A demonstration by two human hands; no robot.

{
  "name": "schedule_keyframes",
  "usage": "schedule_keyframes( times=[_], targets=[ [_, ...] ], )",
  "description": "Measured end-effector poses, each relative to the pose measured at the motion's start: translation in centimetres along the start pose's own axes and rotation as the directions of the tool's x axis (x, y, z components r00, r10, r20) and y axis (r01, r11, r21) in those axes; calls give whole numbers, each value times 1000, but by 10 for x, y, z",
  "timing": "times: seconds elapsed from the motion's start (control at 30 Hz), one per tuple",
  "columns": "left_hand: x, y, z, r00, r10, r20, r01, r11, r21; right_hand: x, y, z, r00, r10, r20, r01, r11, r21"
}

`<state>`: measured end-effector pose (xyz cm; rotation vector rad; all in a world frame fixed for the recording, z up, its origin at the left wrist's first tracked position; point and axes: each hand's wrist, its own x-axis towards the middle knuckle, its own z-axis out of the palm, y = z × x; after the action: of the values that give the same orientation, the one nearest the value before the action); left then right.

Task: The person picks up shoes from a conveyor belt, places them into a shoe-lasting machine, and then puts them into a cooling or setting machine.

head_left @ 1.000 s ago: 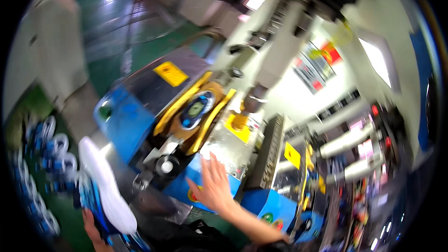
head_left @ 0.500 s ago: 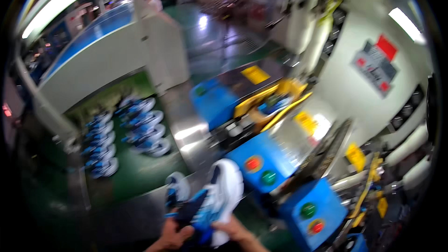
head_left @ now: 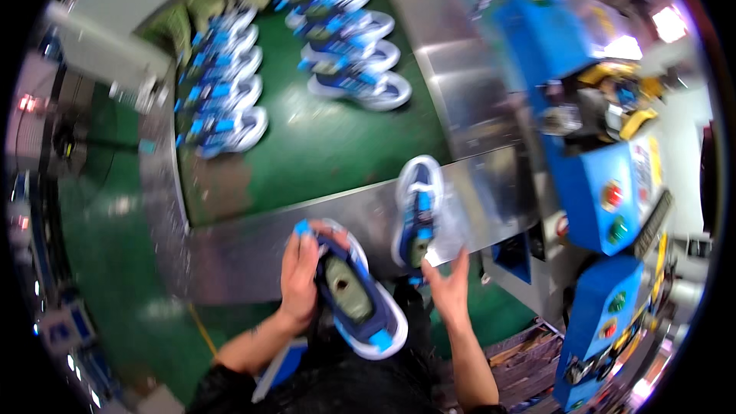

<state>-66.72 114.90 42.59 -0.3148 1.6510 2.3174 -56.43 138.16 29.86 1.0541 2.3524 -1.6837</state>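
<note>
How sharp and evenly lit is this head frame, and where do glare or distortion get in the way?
Head view: moderately soft with motion blur; the left hand and the blue shoe it holds read clearly enough. Glare washes the steel counter; a bright lamp blows out top right. Fisheye bends the counter edges, and the rim is black.

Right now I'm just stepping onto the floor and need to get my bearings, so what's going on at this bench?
A person is handling blue-and-white sports shoes at a shiny metal bench. The left hand has its grip around one blue-and-white shoe, opening upward. The right hand is open at the heel of a second blue-and-white shoe lying on the bench. More shoes sit in rows on the green belt beyond. A blue machine with coloured buttons stands to the right.
</note>
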Motion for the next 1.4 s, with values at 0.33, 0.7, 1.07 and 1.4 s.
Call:
schedule_keyframes(
  times=[0.33, 0.7, 1.07, 1.4],
  targets=[
    [74, 37, -64, 965, 108, 237, -137, 985, 107, 18, -128, 38, 855, 507, 108, -516, 852, 82],
    [-127, 8, 104, -294, 8, 956, 287, 955, 80, -419, -69, 22, 531, 138, -836, 373, 848, 377],
    [-486, -61, -42, -999, -6, 45, 23, 794, 607, -705, -22, 329, -917, 387, -101, 63, 389, 919],
    [-489, -68, -57, -946, 179, 269, 108, 960, -260, -663, 3, 233, -966, -107, -237, -217, 834, 507]
  ],
)
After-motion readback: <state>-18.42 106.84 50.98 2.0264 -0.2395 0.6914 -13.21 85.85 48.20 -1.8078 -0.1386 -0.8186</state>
